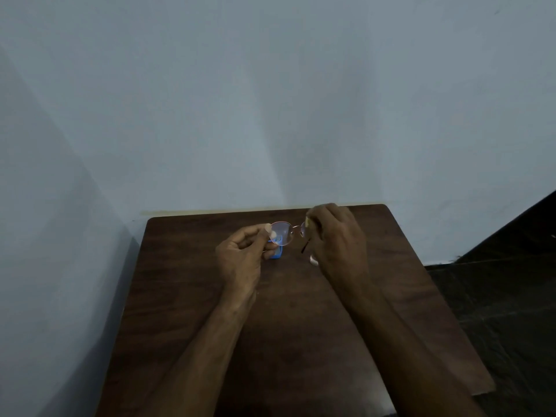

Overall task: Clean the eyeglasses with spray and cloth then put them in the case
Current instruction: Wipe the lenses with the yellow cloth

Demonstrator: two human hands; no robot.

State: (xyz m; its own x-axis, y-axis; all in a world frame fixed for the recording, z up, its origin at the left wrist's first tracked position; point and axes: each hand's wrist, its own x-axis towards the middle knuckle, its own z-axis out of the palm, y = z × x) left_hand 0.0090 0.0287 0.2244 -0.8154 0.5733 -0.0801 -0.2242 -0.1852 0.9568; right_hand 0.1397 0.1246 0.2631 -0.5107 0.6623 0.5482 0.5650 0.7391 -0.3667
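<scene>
Held above the table (301,326), the eyeglasses (281,233) were pinched at one rim by the left hand (240,254), while the right hand (337,236) gripped a pale cloth (307,222) against the other lens (the wiping stage, apparently). Folding and casing likely came next.

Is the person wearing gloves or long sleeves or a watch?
No gloves: both the left hand and the right hand are bare. No sleeves show either; the forearms are uncovered down to the picture's bottom edge. No watch or bracelet shows.
</scene>
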